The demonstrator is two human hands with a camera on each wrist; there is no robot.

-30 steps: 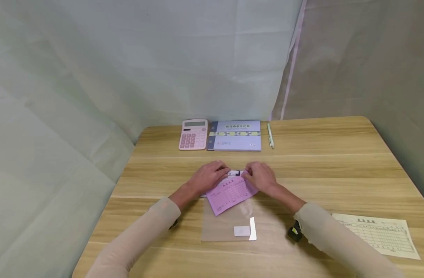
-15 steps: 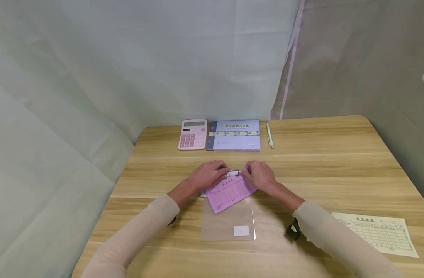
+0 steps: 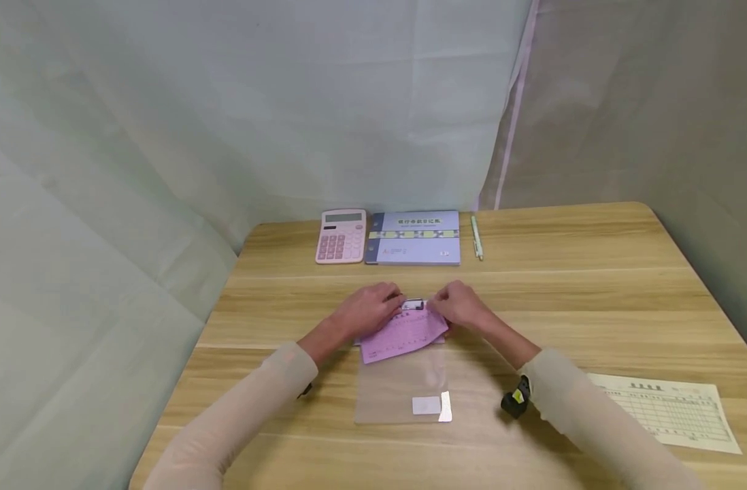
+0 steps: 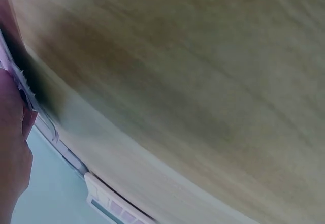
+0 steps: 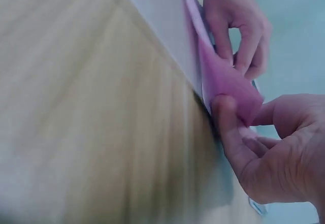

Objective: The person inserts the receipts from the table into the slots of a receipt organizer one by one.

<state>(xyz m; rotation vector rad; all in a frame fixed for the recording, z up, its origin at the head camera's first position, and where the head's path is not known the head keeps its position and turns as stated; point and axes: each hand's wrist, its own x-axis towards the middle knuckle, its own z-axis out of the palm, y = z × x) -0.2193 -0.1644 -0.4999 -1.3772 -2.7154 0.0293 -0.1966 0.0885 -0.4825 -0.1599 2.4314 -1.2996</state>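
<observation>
A pink printed form (image 3: 398, 338) lies slanted over the upper part of a clear clipboard (image 3: 379, 395), its lower edge curling up. At the board's top edge is a metal clip (image 3: 413, 305). My left hand (image 3: 370, 309) holds the clip's left side, fingers bent over it, beside the form's top edge. With thumb and fingers, my right hand (image 3: 458, 304) pinches the form's upper right corner; the right wrist view shows the pink sheet (image 5: 231, 84) bent up between them. Another pale sheet's edge peeks out beneath the form. The left wrist view shows little of the left hand (image 4: 12, 137).
Along the back of the table stand a pink calculator (image 3: 341, 236), a blue account book (image 3: 413, 238) and a pale green pen (image 3: 476, 238). A cream printed form (image 3: 673, 412) lies at the right, partly under the right sleeve (image 3: 594, 422).
The pink form's lower corner has swung up and left, so the sheet lies less slanted and now bends. My right hand has shifted its hold slightly; the left hand stays at the clip.
</observation>
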